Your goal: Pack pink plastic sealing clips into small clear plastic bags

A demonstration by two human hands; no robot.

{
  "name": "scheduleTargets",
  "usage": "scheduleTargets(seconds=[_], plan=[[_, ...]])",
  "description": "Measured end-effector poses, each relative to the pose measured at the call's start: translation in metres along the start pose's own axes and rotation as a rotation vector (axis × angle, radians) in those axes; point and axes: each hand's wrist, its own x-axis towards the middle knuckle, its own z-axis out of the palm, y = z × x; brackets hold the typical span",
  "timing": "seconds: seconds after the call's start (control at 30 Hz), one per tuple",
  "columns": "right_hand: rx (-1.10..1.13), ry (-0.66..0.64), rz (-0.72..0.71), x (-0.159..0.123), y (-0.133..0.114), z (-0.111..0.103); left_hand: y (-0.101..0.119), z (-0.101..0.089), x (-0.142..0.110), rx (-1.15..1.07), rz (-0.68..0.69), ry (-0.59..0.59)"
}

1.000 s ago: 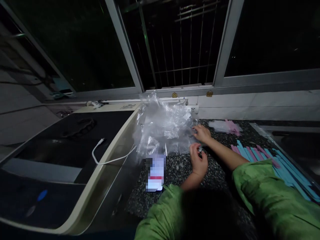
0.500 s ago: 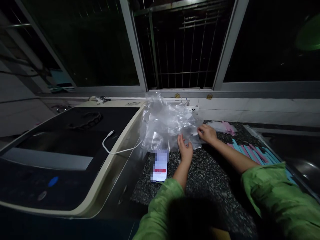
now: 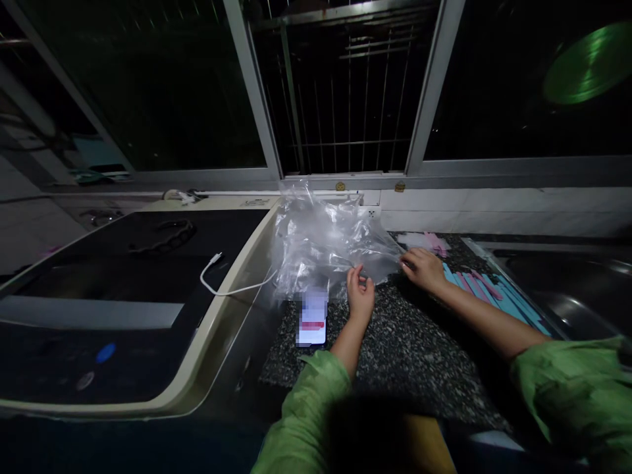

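A heap of clear plastic bags (image 3: 316,243) lies on the speckled counter, spilling up against the wall. My right hand (image 3: 424,268) pinches the corner of one bag at the heap's right side, and the film is drawn taut toward it. At the near edge of the heap, my left hand (image 3: 361,295) rests with its fingers slightly bent and apart, against the film. Just left of that hand a lit phone (image 3: 313,319) lies on the counter, its top end close to the bags.
Blue and pink strips (image 3: 488,293) lie right of my right forearm, near a sink (image 3: 567,289). A small clear packet with pink pieces (image 3: 429,242) is behind them. On the left stands a washing machine (image 3: 217,329) with a white cable (image 3: 237,289) across its edge.
My right hand has moved right relative to the heap, pulling a bag's corner out with it. The left hand stays near the heap's front edge. The view has shifted slightly right.
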Motion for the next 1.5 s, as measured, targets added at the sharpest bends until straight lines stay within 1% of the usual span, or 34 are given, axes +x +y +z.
scheduleTargets(seconds=[0.1, 0.2, 0.27, 0.33, 0.4, 0.47, 0.53, 0.63, 0.7, 0.77, 0.83, 0.9, 1.07, 1.17, 1.23, 1.27, 1.4, 1.5], plan=[[0.004, 0.043, -0.006, -0.012, 0.006, -0.008, 0.000, -0.016, -0.008, 0.233, 0.111, -0.166], [0.006, 0.080, -0.007, -0.021, 0.013, -0.018, 0.005, -0.034, -0.017, 0.611, 0.284, -0.383], [0.002, 0.102, -0.002, -0.026, 0.017, -0.026, 0.009, -0.042, -0.022, 0.844, 0.375, -0.491], [0.001, 0.120, 0.002, -0.029, 0.021, -0.032, 0.011, -0.046, -0.024, 1.023, 0.409, -0.528], [0.003, 0.132, 0.000, -0.033, 0.024, -0.037, 0.013, -0.046, -0.021, 1.155, 0.400, -0.522], [0.009, 0.147, -0.001, -0.038, 0.026, -0.041, 0.014, -0.044, -0.012, 1.253, 0.387, -0.512], [0.024, 0.161, -0.003, -0.043, 0.026, -0.044, 0.017, -0.043, 0.002, 1.336, 0.376, -0.493], [0.069, 0.188, -0.011, -0.052, 0.027, -0.049, 0.026, -0.043, 0.027, 1.431, 0.392, -0.487], [0.109, 0.214, -0.009, -0.059, 0.026, -0.052, 0.034, -0.042, 0.043, 1.488, 0.427, -0.550], [0.152, 0.247, 0.000, -0.068, 0.024, -0.054, 0.041, -0.042, 0.058, 1.495, 0.448, -0.623], [0.192, 0.283, 0.011, -0.078, 0.020, -0.055, 0.049, -0.041, 0.074, 1.500, 0.468, -0.661], [0.237, 0.307, 0.020, -0.088, 0.015, -0.054, 0.058, -0.040, 0.092, 1.520, 0.461, -0.650], [0.336, 0.317, 0.026, -0.109, -0.001, -0.044, 0.079, -0.042, 0.146, 1.592, 0.344, -0.578], [0.355, 0.335, 0.031, -0.114, -0.006, -0.038, 0.082, -0.044, 0.171, 1.609, 0.298, -0.495], [0.364, 0.340, 0.039, -0.115, -0.008, -0.036, 0.076, -0.043, 0.179, 1.608, 0.249, -0.469], [0.367, 0.343, 0.041, -0.115, -0.008, -0.036, 0.071, -0.043, 0.180, 1.604, 0.220, -0.481], [0.374, 0.326, 0.043, -0.115, -0.005, -0.037, 0.053, -0.042, 0.180, 1.566, 0.118, -0.630], [0.368, 0.289, 0.043, -0.117, -0.003, -0.039, 0.052, -0.047, 0.180, 1.542, 0.074, -0.696]])
